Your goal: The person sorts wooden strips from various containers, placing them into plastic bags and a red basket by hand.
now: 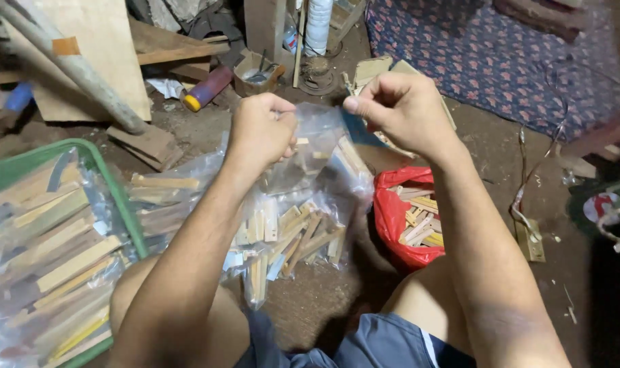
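Two hands gripped one clear plastic bag (317, 146) by its top edge, held up over the dirt floor (323, 300) between the knees. Left hand (261, 131) was clenched on the left corner, right hand (400, 109) pinched on the right. Short wooden sticks (303, 235) filled the bag's sagging bottom. Red bag (392, 211) of similar sticks lay just right; green crate (126, 204) of bagged sticks stood left.
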